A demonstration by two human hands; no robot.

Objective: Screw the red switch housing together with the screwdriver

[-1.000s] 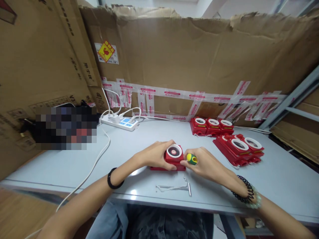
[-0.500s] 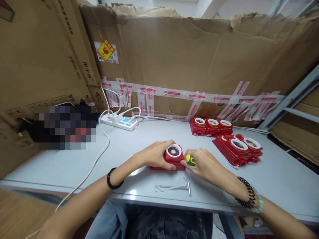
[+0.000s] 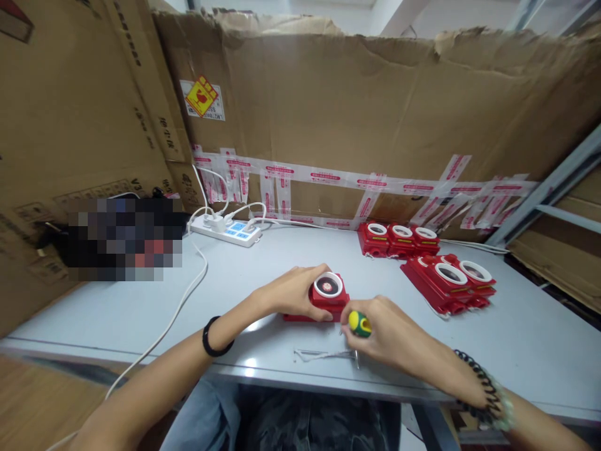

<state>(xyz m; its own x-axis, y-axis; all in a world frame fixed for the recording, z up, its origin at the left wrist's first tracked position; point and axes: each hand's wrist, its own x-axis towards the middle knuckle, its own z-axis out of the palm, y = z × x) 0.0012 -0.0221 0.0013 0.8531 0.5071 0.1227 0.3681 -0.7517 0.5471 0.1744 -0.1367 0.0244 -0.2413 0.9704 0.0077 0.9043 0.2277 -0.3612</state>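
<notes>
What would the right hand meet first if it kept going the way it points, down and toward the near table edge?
Probably the small metal piece beside the right hand, which grips a screwdriver; depth is unclear.

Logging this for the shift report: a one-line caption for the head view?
Left hand steadies a red device; right hand grips a screwdriver.

I am at a makeshift assembly station in a small workshop or storeroom: a grey table walled in by taped cardboard sheets, a power strip plugged in, and batches of identical red devices lined up.
</notes>
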